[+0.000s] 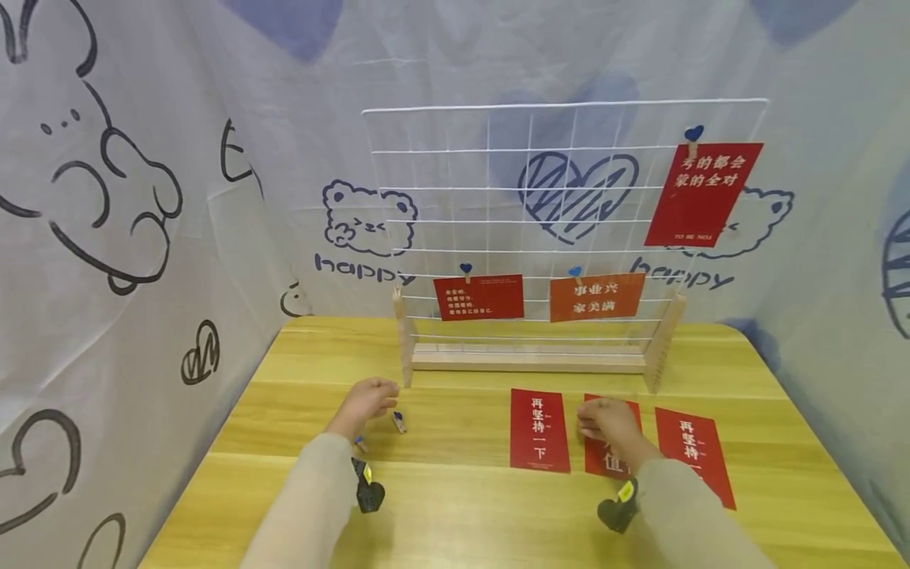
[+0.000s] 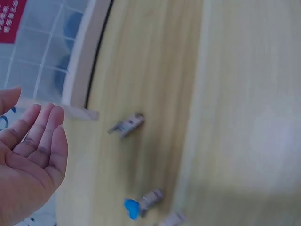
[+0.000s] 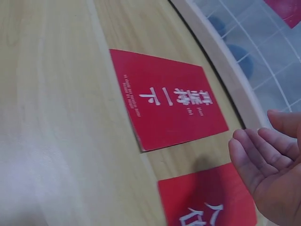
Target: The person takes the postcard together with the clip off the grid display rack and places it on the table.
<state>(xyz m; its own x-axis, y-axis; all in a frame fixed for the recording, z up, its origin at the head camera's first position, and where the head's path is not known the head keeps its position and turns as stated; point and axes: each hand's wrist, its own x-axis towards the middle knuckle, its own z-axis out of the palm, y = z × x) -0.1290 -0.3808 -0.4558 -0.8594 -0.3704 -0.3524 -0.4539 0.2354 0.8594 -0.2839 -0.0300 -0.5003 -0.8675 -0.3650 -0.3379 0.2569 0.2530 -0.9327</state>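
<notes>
My left hand (image 1: pixel 368 403) hovers over the left of the table with its fingers loosely curved and nothing in them. Below it lie several small wooden clothespins with blue heart tops, among them one clothespin (image 1: pixel 400 423) near the fingertips and another (image 2: pixel 151 199) further back in the left wrist view. My right hand (image 1: pixel 613 423), palm showing and fingers relaxed in the right wrist view, is held above the middle red card (image 1: pixel 603 460) and partly hides it. A red card (image 1: pixel 539 435) with white characters lies to its left, another red card (image 1: pixel 693 446) to its right.
A white wire grid (image 1: pixel 455 188) stands in a wooden base (image 1: pixel 526 362) at the back. Clipped to it are a small red card (image 1: pixel 483 299), an orange card (image 1: pixel 597 298) and a tall red card (image 1: pixel 704 197). Patterned cloth (image 1: pixel 270 197) surrounds the wooden table (image 1: pixel 455 506).
</notes>
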